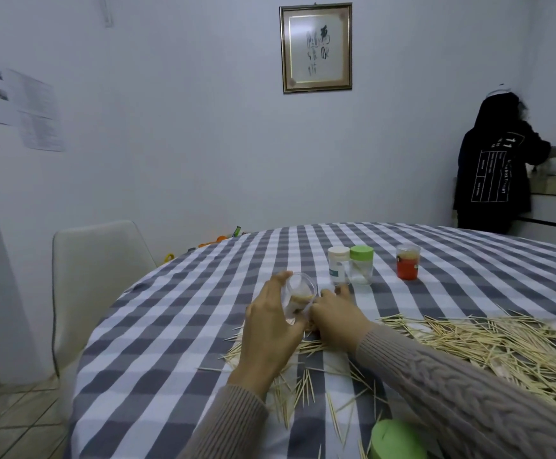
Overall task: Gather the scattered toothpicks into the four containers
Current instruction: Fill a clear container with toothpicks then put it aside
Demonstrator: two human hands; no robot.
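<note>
My left hand [271, 329] grips a clear open container [298, 298], tilted with its mouth toward the far side; a few toothpicks show inside it. My right hand [334, 314] is right beside the container, fingers curled at its lower edge, seemingly pinching toothpicks, though the grip is partly hidden. Scattered toothpicks [488, 346] lie in a big heap at the right and more thinly under my wrists. Farther back stand a white-lidded container [338, 265], a green-lidded container [361, 265] and a red container [408, 261]. A green lid [395, 440] lies at the near edge.
The table has a grey and white checked cloth [177, 326]. A white chair [99, 260] stands at the left. A person in a dark hooded top [491, 167] stands at a counter at the far right, back turned.
</note>
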